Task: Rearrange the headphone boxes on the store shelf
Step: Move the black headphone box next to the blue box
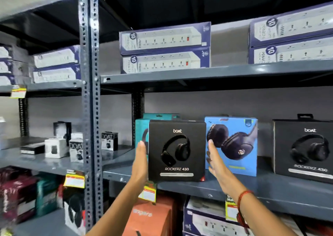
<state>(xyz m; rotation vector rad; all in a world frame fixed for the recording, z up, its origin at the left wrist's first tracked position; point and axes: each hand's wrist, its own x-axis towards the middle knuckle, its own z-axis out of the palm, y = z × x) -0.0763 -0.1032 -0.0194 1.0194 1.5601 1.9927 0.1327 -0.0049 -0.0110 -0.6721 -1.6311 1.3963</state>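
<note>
A black headphone box (177, 151) marked Rockerz 430 stands upright at the front edge of the grey middle shelf (252, 188). My left hand (141, 163) lies flat against its left side. My right hand (215, 161) is flat by its right side, fingers straight; I cannot tell whether it touches. Behind the box a teal headphone box (142, 127) is mostly hidden. A blue headphone box (234, 145) stands just right of it, and a second black headphone box (304, 149) stands at the far right.
Power-strip boxes (164, 48) are stacked on the shelf above. A perforated steel upright (90, 109) divides the bays; small earbud boxes (75, 149) sit on the left bay. Yellow price tags (149, 192) hang from shelf edges. An orange carton (151, 216) sits below.
</note>
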